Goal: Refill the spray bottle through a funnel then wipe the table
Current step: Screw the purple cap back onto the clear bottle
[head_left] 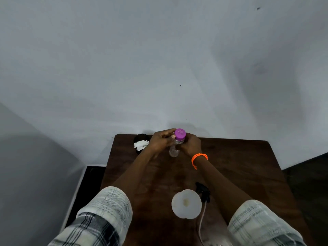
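At the bench's far edge, my left hand and right hand both grip the clear bottle, purple cap on. White funnel sits near the front edge, black sprayer just beside it.

Dark wooden table, black bowl at far-left corner, black sprayer head nearer.

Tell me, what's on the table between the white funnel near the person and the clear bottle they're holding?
Nothing: in the head view, only bare brown table lies between the funnel and the bottle.
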